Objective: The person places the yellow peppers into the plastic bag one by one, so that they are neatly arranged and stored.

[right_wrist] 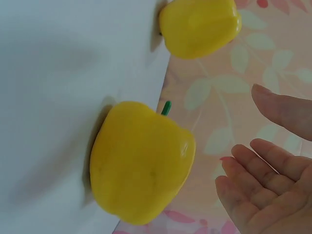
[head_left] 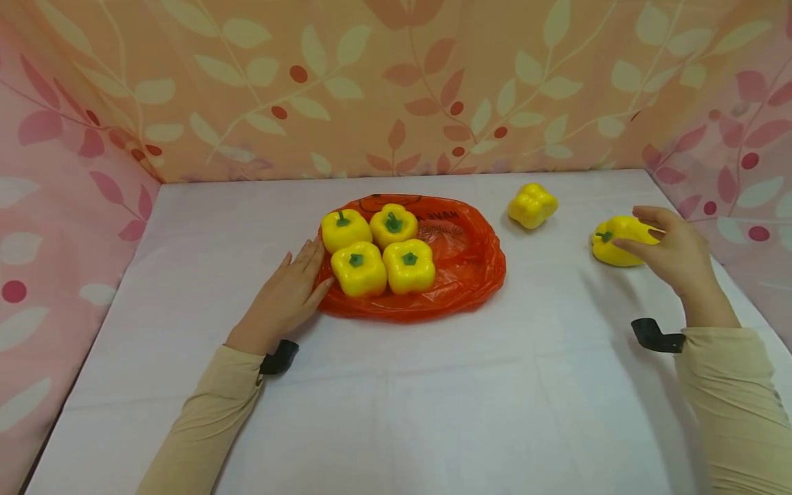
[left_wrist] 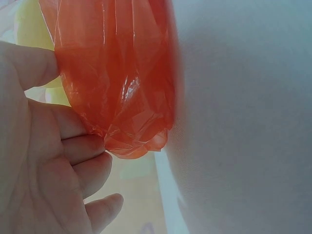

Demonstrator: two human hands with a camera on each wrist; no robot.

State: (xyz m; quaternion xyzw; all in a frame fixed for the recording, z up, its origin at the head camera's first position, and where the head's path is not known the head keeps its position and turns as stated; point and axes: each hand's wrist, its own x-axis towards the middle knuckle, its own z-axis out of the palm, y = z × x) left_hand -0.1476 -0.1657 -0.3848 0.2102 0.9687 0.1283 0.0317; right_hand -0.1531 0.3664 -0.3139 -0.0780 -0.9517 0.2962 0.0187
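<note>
Four glossy yellow bell peppers with green stems point(head_left: 359, 275) sit in the left part of a crumpled, open red plastic bag point(head_left: 470, 275) on the white-covered table point(head_left: 433, 399). The left hand point(head_left: 281, 295) rests against the bag's left edge, fingers extended, thumb apart from them. The right hand point(head_left: 677, 254) hovers near a lone yellow bell pepper point(head_left: 621, 228) lying on its side, thumb and fingers apart. Another yellow bell pepper point(head_left: 532, 205) lies between it and the bag, farther back.

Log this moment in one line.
left hand: touches red bag; right hand: near rightmost pepper, apart; in bag: four yellow peppers; outside: two peppers
</note>
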